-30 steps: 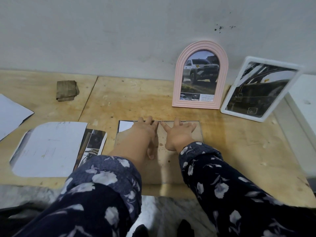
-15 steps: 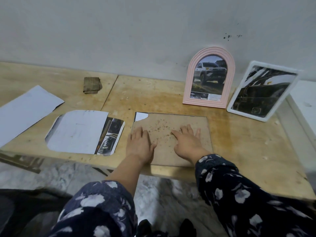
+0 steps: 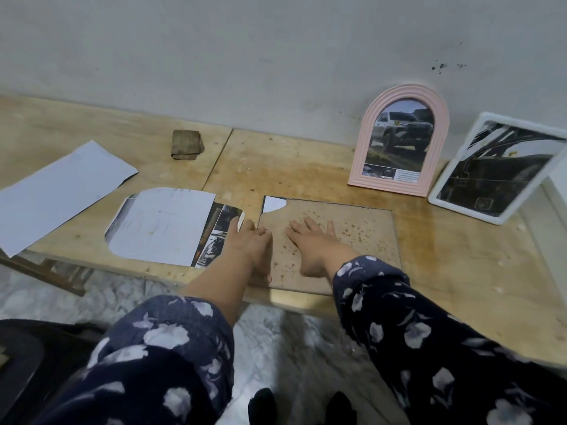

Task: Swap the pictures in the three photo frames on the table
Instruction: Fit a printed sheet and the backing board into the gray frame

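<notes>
A brown speckled backing board (image 3: 352,240) of a face-down frame lies flat near the table's front edge, with a white corner of paper (image 3: 273,204) showing at its broken top left. My right hand (image 3: 316,243) lies flat on the board, fingers straight. My left hand (image 3: 248,243) rests at the board's left edge, fingers reaching onto a car picture (image 3: 217,234) that lies under a white arched sheet (image 3: 159,225). A pink arched frame (image 3: 399,142) with a pickup photo and a white rectangular frame (image 3: 497,170) lean on the wall.
A white paper sheet (image 3: 58,191) lies at the far left. A small folded brown cloth (image 3: 186,144) sits near the wall. A white box (image 3: 558,191) stands at the right edge. The wooden table (image 3: 306,167) ends just below my wrists.
My hands slid back from the board's far edge toward its near part, and my left hand shifted left to the board's edge and the car picture. The view panned left.
</notes>
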